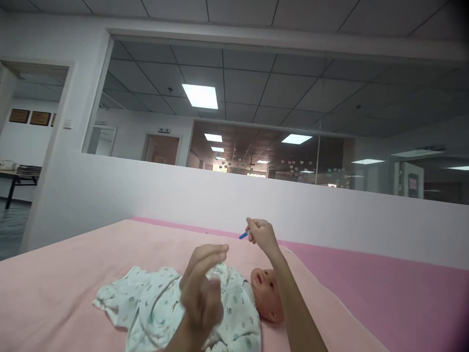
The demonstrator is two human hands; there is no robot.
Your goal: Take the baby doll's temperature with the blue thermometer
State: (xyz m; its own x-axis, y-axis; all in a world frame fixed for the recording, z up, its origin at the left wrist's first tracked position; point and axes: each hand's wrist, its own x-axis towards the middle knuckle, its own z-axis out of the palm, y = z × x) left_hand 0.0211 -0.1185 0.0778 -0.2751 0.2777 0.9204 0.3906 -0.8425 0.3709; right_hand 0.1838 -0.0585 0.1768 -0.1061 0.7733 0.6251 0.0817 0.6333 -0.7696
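Observation:
A baby doll (266, 291) in a white patterned romper (154, 305) lies on its back on a light pink blanket (73, 274), head to the right. My left hand (203, 286) hovers over the doll's chest with fingers curled together, nothing visible in them. Beyond the doll's head, my right hand (261, 233) is raised and pinches a small blue object (243, 235), with my forearm passing beside the doll's face.
The pink blanket lies on a darker pink sheet (384, 288) covering a bed. A low white partition wall (256, 195) with glass above stands right behind it. A doorway with a dark table (18, 178) opens at the far left.

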